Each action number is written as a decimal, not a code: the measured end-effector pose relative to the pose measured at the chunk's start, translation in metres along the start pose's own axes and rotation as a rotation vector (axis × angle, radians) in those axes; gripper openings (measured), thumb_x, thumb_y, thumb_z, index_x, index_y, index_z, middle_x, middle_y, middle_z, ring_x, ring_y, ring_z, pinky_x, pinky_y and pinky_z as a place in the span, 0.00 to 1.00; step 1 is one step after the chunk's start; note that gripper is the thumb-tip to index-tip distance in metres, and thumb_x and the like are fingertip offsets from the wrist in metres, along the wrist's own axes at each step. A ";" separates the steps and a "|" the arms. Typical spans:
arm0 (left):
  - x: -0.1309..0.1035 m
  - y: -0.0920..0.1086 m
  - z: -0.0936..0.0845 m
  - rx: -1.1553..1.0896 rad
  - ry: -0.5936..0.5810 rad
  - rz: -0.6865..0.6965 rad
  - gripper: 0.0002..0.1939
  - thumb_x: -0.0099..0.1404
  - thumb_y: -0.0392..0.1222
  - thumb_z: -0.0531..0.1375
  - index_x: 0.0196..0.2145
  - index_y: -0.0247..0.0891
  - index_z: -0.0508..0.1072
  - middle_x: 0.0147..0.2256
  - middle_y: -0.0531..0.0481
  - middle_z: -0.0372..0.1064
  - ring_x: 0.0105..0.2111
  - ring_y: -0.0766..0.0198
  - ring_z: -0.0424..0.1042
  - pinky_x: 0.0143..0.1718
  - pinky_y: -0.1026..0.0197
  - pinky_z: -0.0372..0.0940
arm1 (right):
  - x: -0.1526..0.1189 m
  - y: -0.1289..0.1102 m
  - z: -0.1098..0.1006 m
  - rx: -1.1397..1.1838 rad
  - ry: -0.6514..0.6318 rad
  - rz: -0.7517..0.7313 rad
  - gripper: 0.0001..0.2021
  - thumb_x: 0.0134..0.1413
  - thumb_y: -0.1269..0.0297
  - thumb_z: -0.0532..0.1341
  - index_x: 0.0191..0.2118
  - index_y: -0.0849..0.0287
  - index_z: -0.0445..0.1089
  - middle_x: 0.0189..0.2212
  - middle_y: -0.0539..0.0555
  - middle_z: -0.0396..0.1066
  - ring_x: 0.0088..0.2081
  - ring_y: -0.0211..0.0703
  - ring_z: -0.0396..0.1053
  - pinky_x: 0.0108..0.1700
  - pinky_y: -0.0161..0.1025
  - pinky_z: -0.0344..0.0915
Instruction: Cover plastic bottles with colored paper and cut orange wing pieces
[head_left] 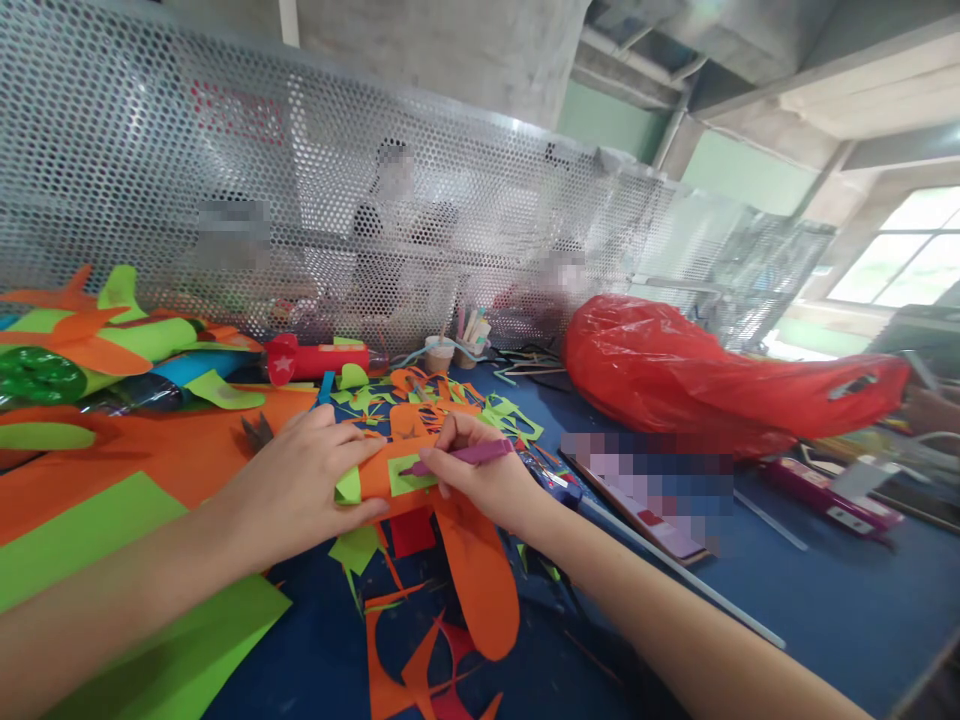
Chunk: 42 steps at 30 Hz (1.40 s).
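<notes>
Tube (pixel 376 476), orange with green patch (pixel 403 484); left hand (pixel 324 462) gripping it, right hand (pixel 466 476) pinching purple marker (pixel 487 452).

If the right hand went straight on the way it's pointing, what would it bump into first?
Probably the green patch on the orange paper; the purple pen in the right hand points at it, though whether the tip touches is hard to tell.

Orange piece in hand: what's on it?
A green rectangle, purple marker tip at it, plus a green flap at one end. What left hand and right hand cover is hidden.
</notes>
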<state>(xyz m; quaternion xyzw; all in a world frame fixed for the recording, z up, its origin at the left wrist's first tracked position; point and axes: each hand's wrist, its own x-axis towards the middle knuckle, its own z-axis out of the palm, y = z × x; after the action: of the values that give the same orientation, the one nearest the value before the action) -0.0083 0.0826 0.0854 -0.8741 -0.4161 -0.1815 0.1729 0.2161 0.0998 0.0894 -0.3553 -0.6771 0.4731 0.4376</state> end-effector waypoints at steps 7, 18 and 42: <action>0.000 -0.001 0.002 -0.011 0.011 0.000 0.24 0.65 0.55 0.64 0.51 0.35 0.78 0.42 0.43 0.79 0.41 0.47 0.70 0.45 0.47 0.64 | -0.001 0.001 -0.001 -0.030 -0.013 0.005 0.12 0.50 0.61 0.65 0.26 0.53 0.59 0.15 0.41 0.64 0.24 0.38 0.71 0.29 0.34 0.61; 0.000 0.001 -0.001 -0.043 0.007 -0.013 0.24 0.65 0.56 0.64 0.51 0.37 0.78 0.42 0.42 0.79 0.41 0.48 0.70 0.44 0.46 0.66 | -0.001 0.000 0.000 -0.050 -0.019 0.002 0.12 0.49 0.62 0.66 0.26 0.53 0.59 0.15 0.40 0.62 0.19 0.34 0.63 0.28 0.34 0.59; 0.000 0.001 -0.002 -0.068 -0.005 -0.027 0.23 0.65 0.57 0.63 0.51 0.39 0.78 0.43 0.44 0.79 0.43 0.48 0.70 0.45 0.47 0.65 | -0.002 0.004 -0.001 -0.071 -0.032 -0.007 0.13 0.49 0.60 0.66 0.26 0.53 0.59 0.16 0.41 0.64 0.19 0.34 0.60 0.24 0.34 0.55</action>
<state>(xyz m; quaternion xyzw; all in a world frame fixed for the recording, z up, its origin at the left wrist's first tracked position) -0.0078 0.0814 0.0873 -0.8742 -0.4220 -0.1959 0.1394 0.2182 0.0996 0.0850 -0.3608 -0.7015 0.4528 0.4155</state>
